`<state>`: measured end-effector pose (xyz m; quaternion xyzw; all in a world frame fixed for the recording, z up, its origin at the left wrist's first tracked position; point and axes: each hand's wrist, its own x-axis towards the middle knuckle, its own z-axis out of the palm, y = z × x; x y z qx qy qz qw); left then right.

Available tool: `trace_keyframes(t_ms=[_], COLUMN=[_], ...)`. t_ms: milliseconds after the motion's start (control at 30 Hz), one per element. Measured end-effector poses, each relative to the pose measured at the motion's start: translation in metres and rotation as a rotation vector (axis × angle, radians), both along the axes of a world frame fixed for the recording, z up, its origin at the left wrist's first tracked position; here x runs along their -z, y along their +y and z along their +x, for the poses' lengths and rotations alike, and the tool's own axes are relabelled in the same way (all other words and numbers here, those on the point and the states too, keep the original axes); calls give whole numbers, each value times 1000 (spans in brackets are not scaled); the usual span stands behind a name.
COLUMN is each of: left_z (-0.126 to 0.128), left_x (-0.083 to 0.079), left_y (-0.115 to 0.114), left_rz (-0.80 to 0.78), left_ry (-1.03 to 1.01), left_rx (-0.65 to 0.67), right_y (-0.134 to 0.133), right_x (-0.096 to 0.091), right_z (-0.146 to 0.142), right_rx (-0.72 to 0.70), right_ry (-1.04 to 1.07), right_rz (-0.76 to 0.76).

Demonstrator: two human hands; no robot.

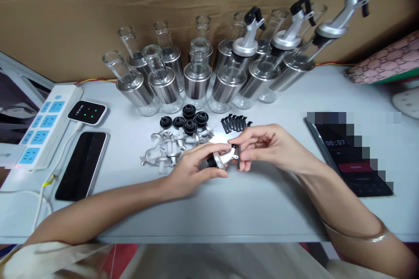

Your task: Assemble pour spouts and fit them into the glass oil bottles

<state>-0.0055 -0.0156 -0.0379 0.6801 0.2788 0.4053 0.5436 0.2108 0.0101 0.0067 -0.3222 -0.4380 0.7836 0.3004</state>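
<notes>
My left hand [193, 168] is closed around a silver pourer spout [222, 159] with a black rubber stopper at its base. My right hand [265, 146] pinches a small black lever cap [236, 153] at the tip of that spout. Both hands meet just above the white table [209, 209], near its middle. Behind them lie a heap of silver spouts [166, 148], a cluster of black rubber stoppers [185, 122] and a row of small black caps [235, 123].
Several glass bottles with steel sleeves [196, 80] stand at the back; three on the right carry fitted pourers [250, 39]. A power strip [46, 126], a small black device [87, 112] and a phone [81, 165] lie left. A timer tablet [350, 157] lies right.
</notes>
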Motion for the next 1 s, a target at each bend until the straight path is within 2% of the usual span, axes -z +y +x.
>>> trace_keyframes(t_ms=[333, 700, 833, 900, 1000], left_z=[-1, 0, 2, 3, 4], left_x=[-2, 1, 0, -1, -3], left_y=[-2, -1, -3, -3, -4], left_rz=[-107, -67, -215, -277, -244], left_ry=[8, -48, -98, -117, -127], left_rx=[13, 9, 29, 26, 15], right_y=[-2, -7, -9, -8, -7], right_x=[2, 2, -6, -10, -11], right_z=[-2, -11, -9, -7, -4], right_rx=[2, 69, 74, 53, -31], right_ry=[-6, 41, -47, -84, -82], right_rz=[-20, 53, 99, 109, 100])
